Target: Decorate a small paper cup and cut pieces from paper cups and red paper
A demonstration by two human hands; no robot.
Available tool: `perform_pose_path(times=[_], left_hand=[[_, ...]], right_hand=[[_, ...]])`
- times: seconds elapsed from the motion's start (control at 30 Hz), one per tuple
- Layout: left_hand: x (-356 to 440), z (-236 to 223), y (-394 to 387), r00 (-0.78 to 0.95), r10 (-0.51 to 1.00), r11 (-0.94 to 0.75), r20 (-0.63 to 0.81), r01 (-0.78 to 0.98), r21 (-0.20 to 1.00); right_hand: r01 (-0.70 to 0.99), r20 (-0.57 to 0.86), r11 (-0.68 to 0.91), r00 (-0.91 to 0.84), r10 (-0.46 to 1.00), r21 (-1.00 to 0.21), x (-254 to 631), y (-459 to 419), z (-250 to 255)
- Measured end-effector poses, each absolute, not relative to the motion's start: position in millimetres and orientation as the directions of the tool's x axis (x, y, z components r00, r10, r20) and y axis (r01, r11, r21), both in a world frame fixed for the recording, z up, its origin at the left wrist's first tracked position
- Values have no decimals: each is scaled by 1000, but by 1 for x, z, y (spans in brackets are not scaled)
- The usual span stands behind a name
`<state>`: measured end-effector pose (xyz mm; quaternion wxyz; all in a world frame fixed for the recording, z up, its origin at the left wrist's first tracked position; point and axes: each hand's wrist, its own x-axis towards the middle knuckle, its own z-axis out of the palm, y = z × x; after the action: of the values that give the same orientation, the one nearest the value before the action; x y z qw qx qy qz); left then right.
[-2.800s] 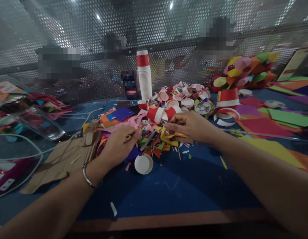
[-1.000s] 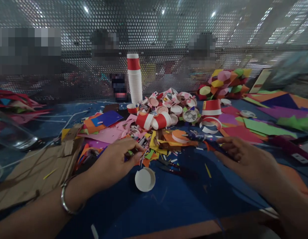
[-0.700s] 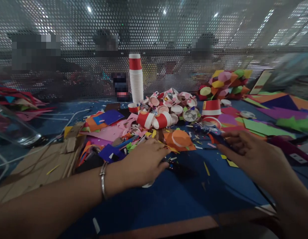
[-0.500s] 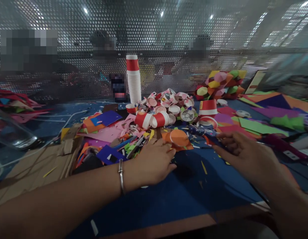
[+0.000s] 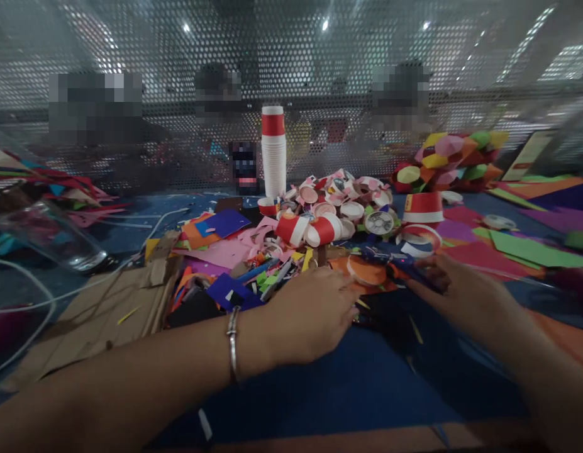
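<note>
My left hand (image 5: 314,311), with a silver bangle at its wrist, reaches over the table beside the orange paper (image 5: 388,284). Its fingers bend down close together, and whatever lies under them is hidden. On that paper rests a round orange piece with a pale rim (image 5: 366,269). My right hand (image 5: 461,286) is closed around a dark blue glue gun (image 5: 390,259) with a small red light. The gun's front end points left, just behind the orange piece. A red and white cup ring (image 5: 419,240) lies behind my right fingers.
Several cut paper cups (image 5: 333,201) form a heap behind my hands, beside a tall cup stack (image 5: 275,160). Cardboard (image 5: 102,308) and a clear jar (image 5: 78,242) lie left. Coloured sheets (image 5: 527,248) spread right. People sit behind the perforated screen (image 5: 310,63).
The view has swung left, so the scene sits further right. My left hand has moved closer to the right hand and its fingers have curled down. The right hand keeps the glue gun.
</note>
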<state>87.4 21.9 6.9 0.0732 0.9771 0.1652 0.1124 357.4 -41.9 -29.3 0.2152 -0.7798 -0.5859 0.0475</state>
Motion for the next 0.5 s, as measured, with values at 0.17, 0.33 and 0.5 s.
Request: perform_pose_path(times=[0.17, 0.33, 0.5], left_hand=[[34, 30, 59, 776, 620, -784, 115, 603, 150], [-28, 38, 125, 517, 843, -533, 152, 841, 95], [-65, 26, 167, 424, 898, -432, 117, 900, 53]], right_hand=[[888, 160, -225, 309, 938, -400, 364, -39, -42], [920, 233, -247, 323, 917, -304, 368, -49, -43], [896, 320, -232, 361, 876, -378, 353, -72, -42]])
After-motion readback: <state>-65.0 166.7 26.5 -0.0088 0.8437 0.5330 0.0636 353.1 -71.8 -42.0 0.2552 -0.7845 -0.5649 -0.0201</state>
